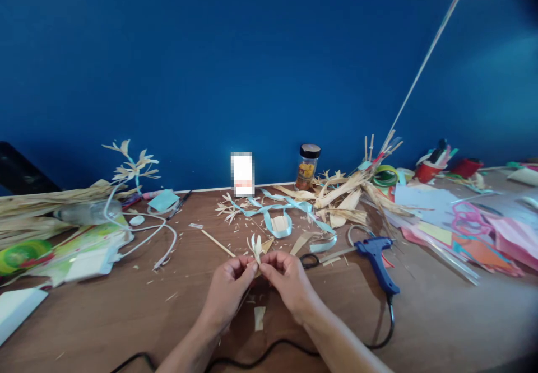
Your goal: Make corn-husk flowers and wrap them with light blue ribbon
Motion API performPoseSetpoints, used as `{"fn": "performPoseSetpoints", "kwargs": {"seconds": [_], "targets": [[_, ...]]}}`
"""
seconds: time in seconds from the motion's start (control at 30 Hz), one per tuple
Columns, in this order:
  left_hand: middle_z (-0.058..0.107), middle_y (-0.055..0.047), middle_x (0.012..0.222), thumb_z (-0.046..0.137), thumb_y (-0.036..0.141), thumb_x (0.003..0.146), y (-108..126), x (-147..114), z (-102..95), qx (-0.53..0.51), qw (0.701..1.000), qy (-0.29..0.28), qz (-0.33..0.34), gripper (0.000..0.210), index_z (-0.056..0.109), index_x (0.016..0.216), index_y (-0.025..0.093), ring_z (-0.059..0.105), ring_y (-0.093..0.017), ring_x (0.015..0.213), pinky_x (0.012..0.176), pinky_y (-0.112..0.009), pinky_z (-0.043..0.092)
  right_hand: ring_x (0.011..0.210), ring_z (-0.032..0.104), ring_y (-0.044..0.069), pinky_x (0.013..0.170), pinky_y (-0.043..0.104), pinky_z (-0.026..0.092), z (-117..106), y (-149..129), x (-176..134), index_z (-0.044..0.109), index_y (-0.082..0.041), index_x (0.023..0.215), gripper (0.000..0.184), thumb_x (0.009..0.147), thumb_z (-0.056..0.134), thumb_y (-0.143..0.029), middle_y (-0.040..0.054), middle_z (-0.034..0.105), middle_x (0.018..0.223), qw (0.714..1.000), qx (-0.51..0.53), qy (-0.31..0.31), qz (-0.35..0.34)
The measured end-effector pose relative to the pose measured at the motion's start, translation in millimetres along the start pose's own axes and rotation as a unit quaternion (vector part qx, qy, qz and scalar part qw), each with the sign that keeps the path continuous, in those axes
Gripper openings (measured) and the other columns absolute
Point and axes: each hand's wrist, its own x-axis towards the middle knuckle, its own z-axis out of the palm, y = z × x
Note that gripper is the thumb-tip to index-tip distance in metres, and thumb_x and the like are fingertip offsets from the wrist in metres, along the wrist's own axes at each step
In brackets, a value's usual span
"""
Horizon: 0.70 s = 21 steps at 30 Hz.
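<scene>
The left hand (231, 286) and right hand (288, 280) pinch a pale husk flower (256, 248) at its base, left of the blue glue gun (378, 261) on the desk (437, 328). Curled light-blue ribbon (271, 207) lies beyond and left of the glue gun, dry husks (347, 196) behind it, pink scissors (465, 220) to its right.

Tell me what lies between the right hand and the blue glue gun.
In the head view, black-handled scissors lie between the right hand and the blue glue gun, with a few pale scraps beside the blade.

Soft light; pale sheen on blue wall (269, 70); right corners dark, blurred.
</scene>
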Motion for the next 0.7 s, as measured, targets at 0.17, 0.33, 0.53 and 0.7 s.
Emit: {"fn": "performPoseSetpoints", "kwargs": {"seconds": [0.17, 0.33, 0.53, 0.7], "targets": [[0.053, 0.002, 0.056, 0.06, 0.035, 0.069, -3.1, 1.0, -0.7, 0.01, 1.0, -0.004, 0.008, 0.023, 0.062, 0.074, 0.013, 0.043, -0.008, 0.05, 0.049, -0.019, 0.035, 0.055, 0.046, 0.009, 0.055, 0.02, 0.037, 0.0, 1.2, 0.4, 0.059, -0.013, 0.073, 0.013, 0.068, 0.062, -0.024, -0.002, 0.056, 0.062, 1.0, 0.013, -0.005, -0.001], [0.059, -0.001, 0.065, 0.06, 0.034, 0.07, -0.5, 1.0, -1.3, -0.018, 1.0, 0.004, -0.004, 0.023, 0.062, 0.079, 0.014, 0.049, -0.01, 0.056, 0.054, -0.02, 0.039, 0.055, 0.05, 0.01, 0.05, 0.02, 0.038, -2.0, -1.1, 1.4, 0.06, -0.013, 0.078, 0.022, 0.073, 0.058, -0.034, 0.0002, 0.057, 0.064, 0.999, 0.038, -0.016, 0.03], [0.06, -0.001, 0.064, 0.062, 0.035, 0.067, 1.6, 1.0, -1.7, -0.02, 1.0, 0.004, -0.001, 0.023, 0.063, 0.076, 0.014, 0.051, -0.011, 0.055, 0.053, -0.02, 0.04, 0.05, 0.045, 0.008, 0.047, 0.018, 0.034, 0.2, -4.1, -0.1, 0.059, -0.014, 0.075, 0.017, 0.068, 0.061, -0.03, -0.0029, 0.054, 0.056, 0.999, 0.009, -0.023, 0.035], [0.057, 0.001, 0.056, 0.062, 0.037, 0.065, 2.4, -0.5, -1.5, 0.015, 1.0, 0.002, 0.016, 0.024, 0.063, 0.07, 0.014, 0.048, -0.011, 0.051, 0.05, -0.02, 0.038, 0.047, 0.037, 0.007, 0.046, 0.019, 0.03, 0.6, -2.4, -0.9, 0.054, -0.014, 0.064, 0.012, 0.069, 0.059, -0.024, -0.0053, 0.047, 0.051, 0.999, -0.028, -0.018, 0.005]]}}
